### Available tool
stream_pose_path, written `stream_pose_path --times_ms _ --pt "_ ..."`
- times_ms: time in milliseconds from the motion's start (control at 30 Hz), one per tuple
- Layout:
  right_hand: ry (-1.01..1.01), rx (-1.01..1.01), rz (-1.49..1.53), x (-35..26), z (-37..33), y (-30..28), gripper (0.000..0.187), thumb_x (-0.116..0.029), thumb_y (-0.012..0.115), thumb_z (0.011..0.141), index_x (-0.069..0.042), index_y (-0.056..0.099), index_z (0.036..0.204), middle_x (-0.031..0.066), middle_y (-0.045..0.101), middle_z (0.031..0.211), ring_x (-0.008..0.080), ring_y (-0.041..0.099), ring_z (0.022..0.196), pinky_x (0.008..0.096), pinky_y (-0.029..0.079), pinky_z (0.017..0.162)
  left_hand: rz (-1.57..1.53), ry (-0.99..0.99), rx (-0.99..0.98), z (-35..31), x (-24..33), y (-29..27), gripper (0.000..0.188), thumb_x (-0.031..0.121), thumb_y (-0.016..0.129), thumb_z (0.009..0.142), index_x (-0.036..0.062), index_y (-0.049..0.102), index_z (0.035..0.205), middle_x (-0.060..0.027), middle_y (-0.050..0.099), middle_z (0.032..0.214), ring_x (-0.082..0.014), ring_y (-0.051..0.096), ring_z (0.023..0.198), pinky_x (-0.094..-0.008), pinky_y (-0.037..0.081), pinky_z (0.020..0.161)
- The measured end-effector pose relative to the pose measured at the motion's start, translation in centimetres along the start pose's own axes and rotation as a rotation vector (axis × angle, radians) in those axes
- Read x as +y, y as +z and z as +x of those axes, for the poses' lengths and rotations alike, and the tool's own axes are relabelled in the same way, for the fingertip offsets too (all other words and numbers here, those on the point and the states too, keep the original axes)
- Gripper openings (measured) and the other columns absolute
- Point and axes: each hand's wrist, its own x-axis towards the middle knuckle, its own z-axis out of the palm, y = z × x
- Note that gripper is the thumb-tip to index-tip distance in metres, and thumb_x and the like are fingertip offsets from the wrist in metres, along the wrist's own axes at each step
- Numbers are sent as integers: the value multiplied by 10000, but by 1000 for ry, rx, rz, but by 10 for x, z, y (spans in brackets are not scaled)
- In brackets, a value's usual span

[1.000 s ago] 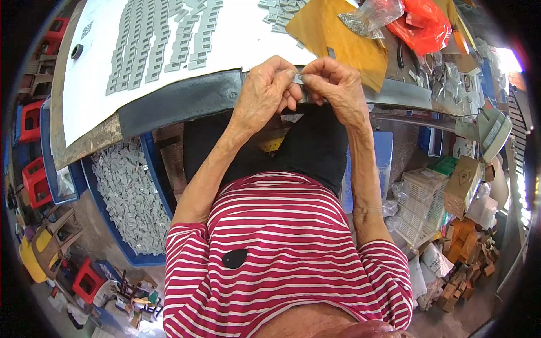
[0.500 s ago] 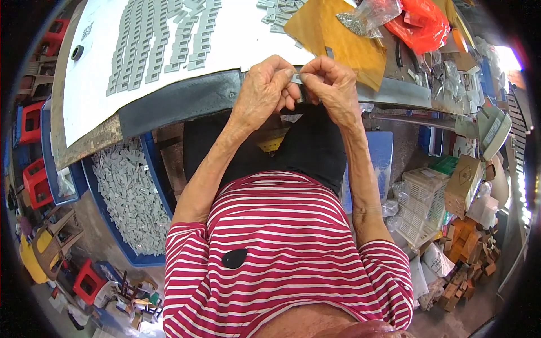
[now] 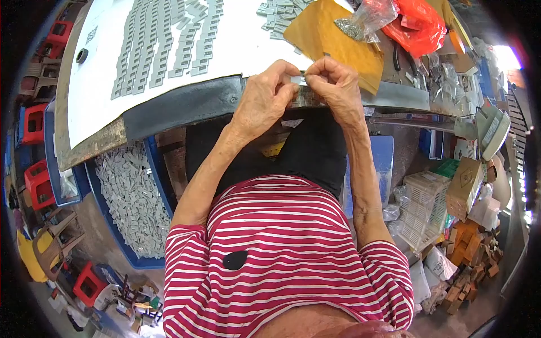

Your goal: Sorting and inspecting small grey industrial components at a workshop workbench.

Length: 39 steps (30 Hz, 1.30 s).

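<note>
At the table's front edge a small grey plastic part (image 3: 298, 80) sits between my two hands. My left hand (image 3: 262, 101) grips it with thumb and forefinger, its other fingers curled in. From the other side my right hand (image 3: 339, 90) pinches at the part's right end, fingertips close together. The fingers cover much of the part. On the white table sheet (image 3: 242, 48) lie long overlapping rows of similar grey parts (image 3: 160, 48) to the left. A loose heap of grey parts (image 3: 280, 18) lies beyond my hands.
A brown paper sheet (image 3: 321, 34), a clear bag of small metal pieces (image 3: 352, 28), a red plastic bag (image 3: 420, 28) and dark-handled pliers (image 3: 397, 57) lie at the right. Below left stands a blue bin (image 3: 125, 248) full of grey parts. Dark edging (image 3: 183, 107) lines the table front.
Both hands stay at the table edge around the small part. My left hand's fingers have shifted and curled inward, and the right-hand pinch has moved slightly right. The view has tilted a little.
</note>
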Motion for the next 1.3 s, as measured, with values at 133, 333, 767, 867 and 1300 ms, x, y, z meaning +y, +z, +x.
stream_pose_path --times_ms 133,333,767,867,1300 --pt "23 17 35 -2 2 -1 45 -56 597 742 -19 587 766 -37 525 632 11 429 528 168 331 455 159 100 50 1 5 1 163 53 538 827 -32 526 966 -52 585 661 -98 554 598 -231 454 553" --pt "51 45 214 3 2 6 94 -70 611 736 -7 598 804 -16 544 653 31 443 529 177 345 469 169 104 149 -1 4 4 181 61 559 818 -37 523 965 -85 613 674 -103 573 597 -237 459 545" --pt "92 34 398 7 2 15 108 -29 606 735 7 586 835 -20 540 653 25 425 516 163 321 462 276 250 270 -5 -1 9 180 61 596 789 -17 531 937 -138 612 697 -203 615 594 -282 471 526" --pt "109 40 422 7 1 16 96 -17 600 729 8 582 820 -28 526 629 22 415 506 163 311 455 314 294 286 -6 -3 11 173 58 596 788 -13 529 931 -134 607 685 -201 610 584 -286 469 518" --pt "62 17 395 8 2 17 133 -51 595 780 26 594 887 -17 531 651 31 426 531 168 345 485 319 240 249 -3 -2 3 172 74 586 799 -19 532 933 -119 570 624 -194 563 525 -294 437 490"
